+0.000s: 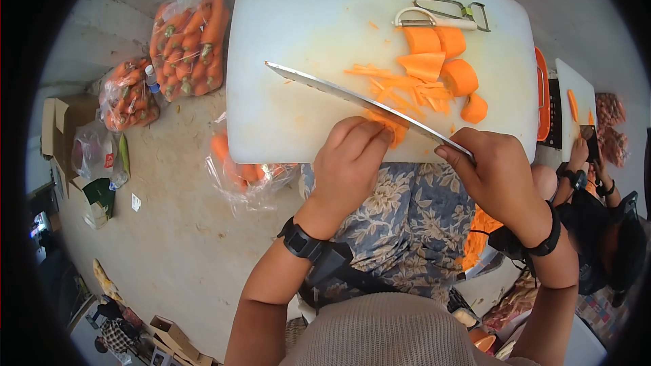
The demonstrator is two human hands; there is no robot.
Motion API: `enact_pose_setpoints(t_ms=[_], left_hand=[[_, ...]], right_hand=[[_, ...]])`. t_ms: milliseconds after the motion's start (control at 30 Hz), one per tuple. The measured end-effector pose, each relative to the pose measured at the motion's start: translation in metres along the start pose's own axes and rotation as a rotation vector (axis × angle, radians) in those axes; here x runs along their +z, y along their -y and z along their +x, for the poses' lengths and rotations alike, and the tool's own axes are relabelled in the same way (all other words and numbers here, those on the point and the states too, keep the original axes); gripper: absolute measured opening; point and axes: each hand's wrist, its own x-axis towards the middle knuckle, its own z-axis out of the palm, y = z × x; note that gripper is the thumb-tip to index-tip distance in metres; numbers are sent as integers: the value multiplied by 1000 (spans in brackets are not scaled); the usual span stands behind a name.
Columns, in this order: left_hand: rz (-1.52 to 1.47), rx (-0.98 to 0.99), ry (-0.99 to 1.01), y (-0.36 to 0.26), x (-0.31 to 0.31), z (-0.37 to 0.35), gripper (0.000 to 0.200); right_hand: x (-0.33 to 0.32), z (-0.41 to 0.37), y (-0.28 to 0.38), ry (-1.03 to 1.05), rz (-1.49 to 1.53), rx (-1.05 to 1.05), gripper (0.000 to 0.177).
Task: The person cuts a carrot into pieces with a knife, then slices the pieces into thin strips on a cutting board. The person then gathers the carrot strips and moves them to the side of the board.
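My left hand [354,160] presses its bent fingertips on a piece of carrot [392,129] near the front edge of the white cutting board [291,20]. In my right hand [498,171] is the handle end of a large knife [352,97], its blade slanting up to the left across the board, close beside the left fingertips. Behind the blade lie carrot strips [407,88]. Thick carrot chunks [460,77] are heaped to the right of them. Two peelers [441,22] rest at the back of the board.
Bags of whole carrots [188,47] stand on the floor at the left, with another bag [251,175] by the board's corner. An orange tray [542,95] is at the board's right. Farther right, another person's hands [580,156] are at a second board [573,95].
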Motion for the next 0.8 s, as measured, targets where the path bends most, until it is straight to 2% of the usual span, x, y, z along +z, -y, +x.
enact_pose_setpoints(t_ms=[267,467,533,800], left_hand=[[36,26,-21,3,3,-1,24],[-36,-18,-14,2,2,0,20],[41,4,9,3,2,0,21],[24,-22,11,1,2,2,21]], right_hand=[[3,3,-4,71,-93,-7,28],[-11,7,-6,170,-138,2,27],[-14,12,-5,193,-109,31,26],[-9,21,-10,272,-111,75,23]])
